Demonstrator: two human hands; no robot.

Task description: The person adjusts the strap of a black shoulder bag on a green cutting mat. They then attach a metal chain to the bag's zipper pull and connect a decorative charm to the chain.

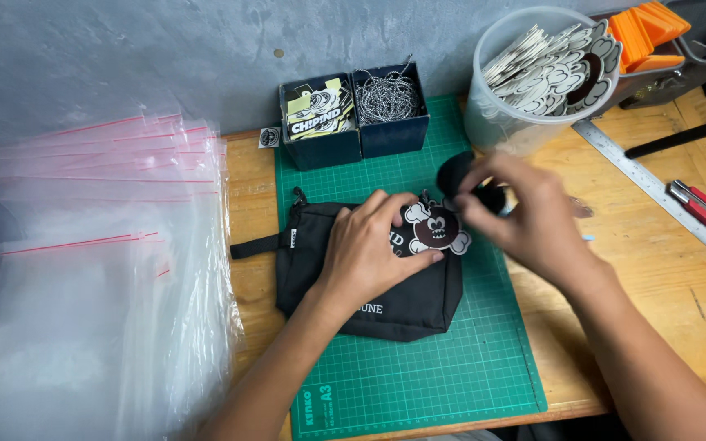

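A black pouch (369,278) lies on the green cutting mat (418,367) on the wooden counter (647,278). The left hand (369,249) rests on it, fingers together, pinching a skull-shaped card tag (437,229) at its edge. The right hand (525,212) pinches something dark just above the tag. Behind, a clear tub (500,122) holds a stack of similar tags; two dark square boxes hold printed cards (316,110) and speckled cord (387,96). Clear bags (100,269) lie piled at the left.
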